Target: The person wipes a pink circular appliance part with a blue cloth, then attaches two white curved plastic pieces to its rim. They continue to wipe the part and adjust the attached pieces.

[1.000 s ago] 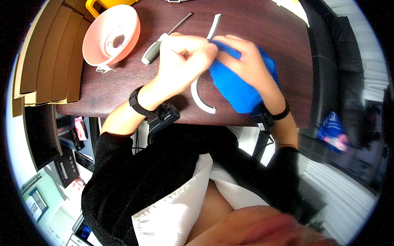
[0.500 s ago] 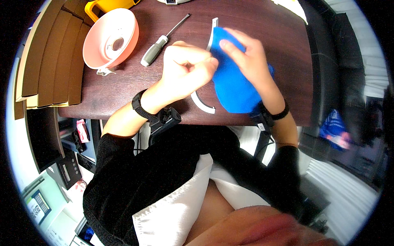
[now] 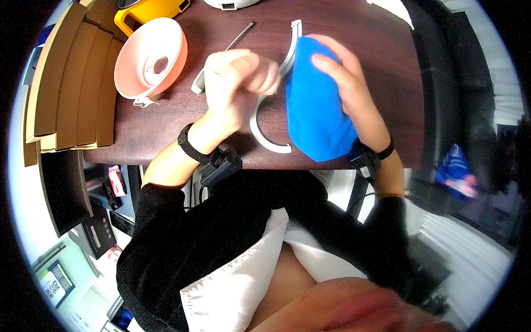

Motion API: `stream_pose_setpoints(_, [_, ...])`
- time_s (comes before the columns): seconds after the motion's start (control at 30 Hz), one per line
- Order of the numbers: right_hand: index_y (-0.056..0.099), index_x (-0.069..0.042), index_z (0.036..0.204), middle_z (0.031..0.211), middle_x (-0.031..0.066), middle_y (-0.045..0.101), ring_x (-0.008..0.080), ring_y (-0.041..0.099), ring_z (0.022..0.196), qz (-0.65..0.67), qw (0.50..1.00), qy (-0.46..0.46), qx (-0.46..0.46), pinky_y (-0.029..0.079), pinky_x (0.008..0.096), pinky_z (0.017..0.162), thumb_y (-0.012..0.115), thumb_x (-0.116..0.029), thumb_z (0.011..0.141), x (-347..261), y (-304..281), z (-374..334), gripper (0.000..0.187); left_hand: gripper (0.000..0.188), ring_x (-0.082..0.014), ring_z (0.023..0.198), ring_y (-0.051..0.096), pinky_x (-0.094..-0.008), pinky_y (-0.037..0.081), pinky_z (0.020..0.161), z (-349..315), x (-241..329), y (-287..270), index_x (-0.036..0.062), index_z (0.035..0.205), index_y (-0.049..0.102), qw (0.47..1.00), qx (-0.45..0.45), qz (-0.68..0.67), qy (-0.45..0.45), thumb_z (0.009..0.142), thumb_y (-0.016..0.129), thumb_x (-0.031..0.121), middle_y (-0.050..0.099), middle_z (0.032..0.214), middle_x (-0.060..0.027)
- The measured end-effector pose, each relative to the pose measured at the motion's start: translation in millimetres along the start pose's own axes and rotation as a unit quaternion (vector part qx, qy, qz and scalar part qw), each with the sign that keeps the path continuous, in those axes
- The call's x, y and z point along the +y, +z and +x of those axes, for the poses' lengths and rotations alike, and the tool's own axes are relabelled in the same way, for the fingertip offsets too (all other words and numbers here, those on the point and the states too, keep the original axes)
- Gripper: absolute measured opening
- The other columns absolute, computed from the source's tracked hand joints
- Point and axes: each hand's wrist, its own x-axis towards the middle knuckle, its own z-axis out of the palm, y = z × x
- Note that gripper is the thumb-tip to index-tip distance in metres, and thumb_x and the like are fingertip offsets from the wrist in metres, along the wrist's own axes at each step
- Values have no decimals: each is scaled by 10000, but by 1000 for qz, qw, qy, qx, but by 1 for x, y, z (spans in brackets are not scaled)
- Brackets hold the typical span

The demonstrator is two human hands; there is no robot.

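My right hand [image 3: 348, 72] is closed on a blue cloth [image 3: 318, 110], thumb on top; the cloth hangs down toward the table's near edge. To its left, my left hand [image 3: 238, 74] is curled into a fist, and whatever it may hold is hidden. A grey-white curved strip [image 3: 260, 130] shaped like an S lies on the table, passing by the left fist and partly covered by it. Under and behind that hand lies a screwdriver [image 3: 199, 82] with a grey-green handle, its shaft pointing away.
A pink bowl [image 3: 127, 77] with a central hole stands at the left, beside a stack of brown cardboard [image 3: 72, 83]. Behind the bowl is a yellow handled container [image 3: 152, 12]. A white device [image 3: 229, 4] sits at the far edge of the dark wooden table [image 3: 381, 110].
My left fist has drawn left, away from the blue cloth, and now covers part of the screwdriver. The cloth has shifted slightly right with my right hand, showing more of the curved strip.
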Motion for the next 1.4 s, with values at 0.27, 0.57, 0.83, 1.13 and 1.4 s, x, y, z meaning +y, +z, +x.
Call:
stream_pose_setpoints(0.27, [634, 6, 1148, 944, 76, 691, 128, 651, 824, 130, 985, 107, -33, 523, 269, 761, 628, -265, 879, 6, -16, 1, 381, 409, -135, 525, 327, -296, 306, 512, 1, -5, 1, 90, 590, 338, 998, -16, 21, -54, 961, 467, 206, 333, 552, -7])
stream_pose_setpoints(0.57, [649, 17, 1133, 904, 66, 691, 106, 646, 766, 68, 994, 83, 3, 524, 242, 699, 618, -264, 896, -6, -34, 1, 369, 395, -170, 967, 639, -265, 503, 795, 20, 18, -17, -34, 1347, 465, 899, -106, 282, -317, 973, 461, 96, 653, 1134, -125])
stream_pose_setpoints(0.83, [603, 42, 1178, 985, 89, 686, 155, 636, 907, -107, 989, -2, -104, 508, 296, 815, 625, -230, 908, -5, -23, -3, 384, 366, -131, 602, 622, -223, 511, 505, 14, 5, -17, 7, 1298, 411, 846, -136, 220, -466, 1003, 494, 207, 646, 929, -91])
stream_pose_setpoints(1.13, [574, -68, 1233, 1015, 148, 682, 218, 665, 988, -200, 970, -138, 9, 509, 334, 844, 621, -148, 898, -2, -8, -6, 347, 217, -90, 451, 507, -207, 425, 394, 9, -16, -8, 45, 1056, 477, 863, 10, 295, -409, 1040, 423, 255, 530, 742, -15])
stream_pose_setpoints(1.4, [571, -58, 1158, 1059, 176, 660, 333, 669, 967, -300, 920, -217, 128, 530, 378, 810, 586, -93, 893, 4, 1, -6, 268, 412, -80, 456, 526, -195, 434, 402, 11, -14, 1, 142, 1442, 291, 868, 41, 383, -312, 1043, 386, 180, 605, 738, -55])
